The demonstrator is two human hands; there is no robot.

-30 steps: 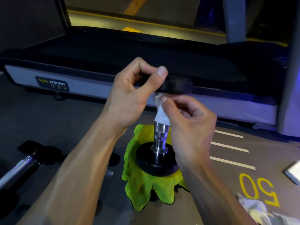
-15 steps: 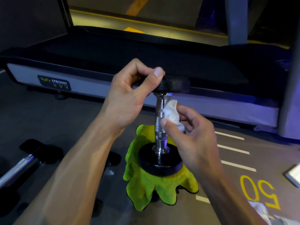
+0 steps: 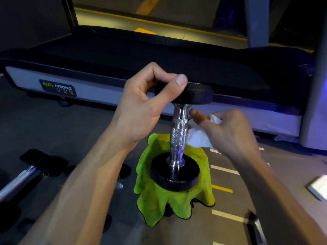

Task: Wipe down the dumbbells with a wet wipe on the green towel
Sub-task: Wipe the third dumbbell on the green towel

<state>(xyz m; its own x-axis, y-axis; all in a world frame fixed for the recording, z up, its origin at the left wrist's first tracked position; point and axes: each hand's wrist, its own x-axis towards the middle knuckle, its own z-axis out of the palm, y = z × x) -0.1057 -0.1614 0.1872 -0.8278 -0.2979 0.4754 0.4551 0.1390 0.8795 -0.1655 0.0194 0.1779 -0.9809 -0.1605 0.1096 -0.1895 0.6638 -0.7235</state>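
Dumbbell (image 3: 178,137) upright on towel (image 3: 159,200) | left fingers (image 3: 169,91) clamp top | right fingers (image 3: 200,117) pinch wipe (image 3: 198,138) beside handle

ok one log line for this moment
left hand grips dumbbell top plate | dumbbell upright on green towel | right hand holds wet wipe beside handle

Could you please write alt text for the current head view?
A left hand grips the top of a dumbbell standing upright on a green towel, while the right hand holds a white wipe beside its handle. A treadmill sits behind.
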